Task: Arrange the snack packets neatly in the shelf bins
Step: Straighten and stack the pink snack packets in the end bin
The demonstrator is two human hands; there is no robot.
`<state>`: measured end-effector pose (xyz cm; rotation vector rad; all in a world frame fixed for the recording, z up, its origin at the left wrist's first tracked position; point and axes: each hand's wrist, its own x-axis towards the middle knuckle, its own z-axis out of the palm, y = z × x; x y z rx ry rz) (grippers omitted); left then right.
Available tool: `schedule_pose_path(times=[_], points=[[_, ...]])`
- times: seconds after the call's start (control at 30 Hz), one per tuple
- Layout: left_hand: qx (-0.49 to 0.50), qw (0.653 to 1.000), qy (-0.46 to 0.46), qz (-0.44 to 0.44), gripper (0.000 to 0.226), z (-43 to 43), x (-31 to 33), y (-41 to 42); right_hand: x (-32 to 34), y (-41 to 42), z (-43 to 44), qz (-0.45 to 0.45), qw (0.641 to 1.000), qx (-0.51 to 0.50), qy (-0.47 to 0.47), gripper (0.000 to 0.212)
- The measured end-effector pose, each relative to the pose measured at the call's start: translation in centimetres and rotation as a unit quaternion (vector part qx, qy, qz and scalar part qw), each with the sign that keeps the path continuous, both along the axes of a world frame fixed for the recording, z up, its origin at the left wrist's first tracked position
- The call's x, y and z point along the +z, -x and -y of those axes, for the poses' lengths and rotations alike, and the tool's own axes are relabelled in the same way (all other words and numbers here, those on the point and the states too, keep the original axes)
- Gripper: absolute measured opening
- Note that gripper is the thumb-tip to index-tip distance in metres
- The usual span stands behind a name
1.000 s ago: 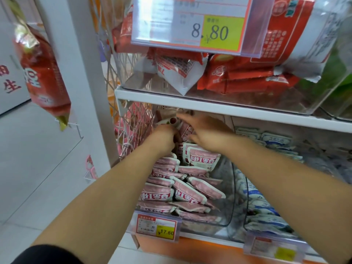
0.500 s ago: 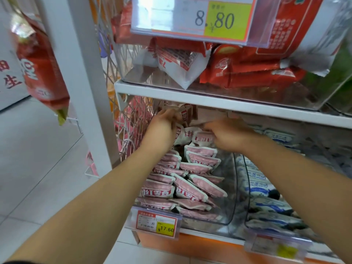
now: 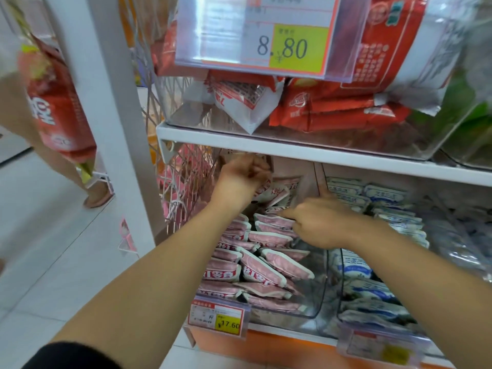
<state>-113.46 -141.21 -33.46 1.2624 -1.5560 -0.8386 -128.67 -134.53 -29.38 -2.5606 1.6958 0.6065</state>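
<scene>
Pink packets (image 3: pixel 269 272) lie stacked in overlapping rows in a clear plastic bin (image 3: pixel 318 294) at the left end of the lower shelf, filling it from its front edge to its rear. A few white-and-pink ones stand tilted at the bin's rear.

The two hands are apart, both reaching in under the upper shelf (image 3: pixel 292 149). The left hand (image 3: pixel 241 178) is at the bin's rear left corner with its fingers curled; I cannot tell whether they hold anything. The right hand (image 3: pixel 318 226) is over the rear right part of the stack, its fingers curled down onto the top pink packet there, with one digit raised against the bin's right wall.

Just beside, to the right, a second bin holds blue-and-white packets (image 3: pixel 356 271). A price tag reading 17.60 (image 3: pixel 217 318) hangs at the pink bin's front edge. On the upper shelf, red packets (image 3: pixel 335 114) lie in another clear bin behind a tag reading 8.80 (image 3: pixel 266 35). A wire mesh panel (image 3: pixel 183 182) closes the shelf's left side. Beyond the white post (image 3: pixel 117 129), a red bag (image 3: pixel 61 113) hangs, and another person's foot (image 3: pixel 97 199) is on the floor.
</scene>
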Motion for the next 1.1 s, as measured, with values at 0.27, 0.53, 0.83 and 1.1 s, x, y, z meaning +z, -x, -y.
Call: schedule_pose_path(times=[0.27,0.53,0.83,1.1], points=[[-0.107,0.984,-0.068,0.127,0.006,0.4,0.6,2.4,-0.4,0.1,-0.1,0.045,0.999,0.001,0.024,0.037],[-0.213,0.904,-0.09,0.36,0.028,-0.3,0.8,0.3,-0.9,0.5,-0.2,0.089,0.994,0.011,0.058,0.034],[-0.113,0.922,-0.051,0.367,0.03,1.8,-0.2,3.3,-0.5,5.6,-1.4,0.316,0.94,-0.001,0.13,0.03],[-0.14,0.906,-0.069,0.393,0.033,0.8,1.1,3.3,-1.6,5.3,-1.5,0.346,0.932,-0.022,0.107,0.033]])
